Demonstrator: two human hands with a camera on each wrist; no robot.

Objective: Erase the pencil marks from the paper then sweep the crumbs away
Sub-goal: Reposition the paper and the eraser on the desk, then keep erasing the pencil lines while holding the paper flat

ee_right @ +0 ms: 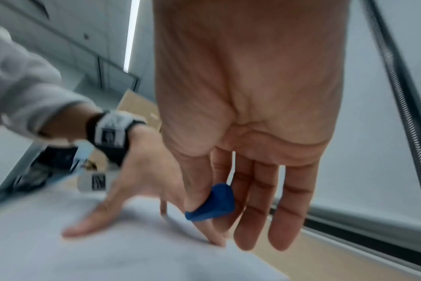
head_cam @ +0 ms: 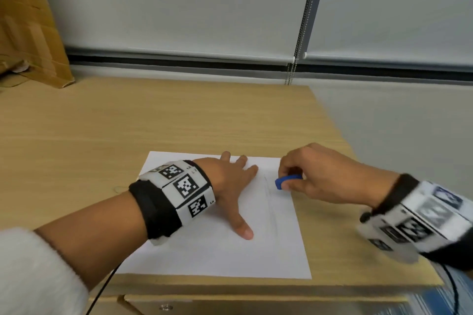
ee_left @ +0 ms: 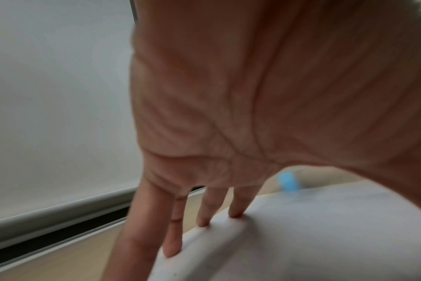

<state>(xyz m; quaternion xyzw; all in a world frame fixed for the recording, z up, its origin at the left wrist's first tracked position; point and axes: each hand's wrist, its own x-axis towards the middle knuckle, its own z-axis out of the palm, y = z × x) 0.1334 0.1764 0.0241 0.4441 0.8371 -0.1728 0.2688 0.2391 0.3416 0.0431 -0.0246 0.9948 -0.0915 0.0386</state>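
Observation:
A white sheet of paper (head_cam: 217, 248) lies near the front right of the wooden desk (head_cam: 128, 120), with faint pencil lines (head_cam: 271, 202) down its right part. My left hand (head_cam: 231, 186) presses flat on the paper, fingers spread and straight (ee_left: 173, 245). My right hand (head_cam: 307, 174) pinches a blue eraser (head_cam: 288, 181) between thumb and fingers, its end low over the sheet's upper right area. In the right wrist view the eraser (ee_right: 214, 207) sits under the thumb, close above the paper (ee_right: 84, 256). The left wrist view shows the eraser (ee_left: 289, 181) blurred beyond the palm.
A brown cardboard box (head_cam: 28, 33) leans at the back left. Window blinds (head_cam: 179, 2) with a bead cord (head_cam: 304, 20) run behind the desk. The desk's right edge (head_cam: 358, 161) lies just past my right hand; a drawer front (head_cam: 166, 305) shows below.

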